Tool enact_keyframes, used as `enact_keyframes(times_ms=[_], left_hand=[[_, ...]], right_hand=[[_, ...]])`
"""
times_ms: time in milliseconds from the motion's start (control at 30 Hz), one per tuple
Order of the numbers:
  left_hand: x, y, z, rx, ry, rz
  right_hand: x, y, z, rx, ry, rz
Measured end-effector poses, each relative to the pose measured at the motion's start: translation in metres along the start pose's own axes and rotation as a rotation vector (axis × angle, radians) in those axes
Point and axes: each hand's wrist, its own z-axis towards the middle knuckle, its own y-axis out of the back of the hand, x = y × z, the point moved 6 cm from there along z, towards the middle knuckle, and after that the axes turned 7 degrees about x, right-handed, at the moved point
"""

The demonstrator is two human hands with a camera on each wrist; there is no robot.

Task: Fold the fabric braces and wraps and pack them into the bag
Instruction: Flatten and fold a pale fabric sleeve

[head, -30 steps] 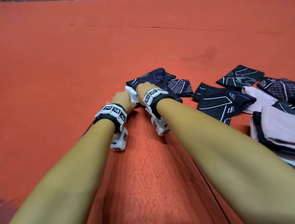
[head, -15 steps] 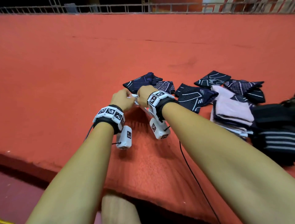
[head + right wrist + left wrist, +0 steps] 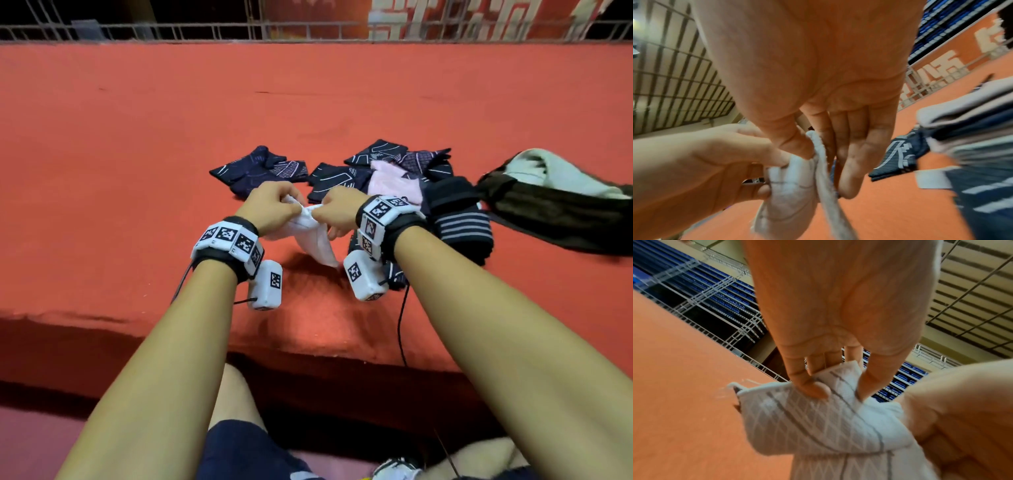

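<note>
Orange padded surface point(image 3: 137, 171), near edge: left hand point(image 3: 270, 205) and right hand point(image 3: 337, 209), close together and lifted above it, each pinching the top edge of one white patterned brace point(image 3: 317, 240) between thumb and fingers; the brace hangs below them. Just right: dark striped wrap point(image 3: 462, 226) on a folded stack. Beyond the hands: navy patterned braces point(image 3: 260, 169), pink fabric point(image 3: 394, 181). Far right: dark bag point(image 3: 548, 212), lying open.

Matt knitted white brace point(image 3: 317, 240), diamond-textured
</note>
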Motion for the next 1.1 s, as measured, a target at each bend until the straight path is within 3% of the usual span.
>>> enact_keyframes(times_ms=[200,300,400,533,633,833,1100], left_hand=[[-0.058,-0.054,-0.005,0.066,-0.12,-0.135],[-0.085,-0.066,-0.004,0.061,-0.201,-0.2],[-0.095,-0.075,-0.004,0.065,-0.25,-0.278],[-0.068,-0.095,-0.005,-0.015,-0.169,-0.406],[-0.037,-0.1,-0.006,-0.089,-0.062,-0.506],[-0.004,-0.097,-0.004,-0.096,0.039,-0.455],[0.015,-0.098,-0.02,0.087,0.104,-0.204]], right_hand=[[-0.075,0.012,-0.048,-0.055,-0.015,0.281],[-0.101,0.02,-0.067,-0.127,0.02,0.533],[-0.126,0.016,-0.077,-0.172,0.006,0.617],[-0.152,-0.002,-0.071,-0.172,-0.022,0.509],[-0.158,-0.009,-0.073,-0.134,-0.018,0.291],[-0.156,-0.011,-0.067,-0.142,-0.048,0.099],[-0.159,-0.015,-0.063,-0.265,-0.128,0.042]])
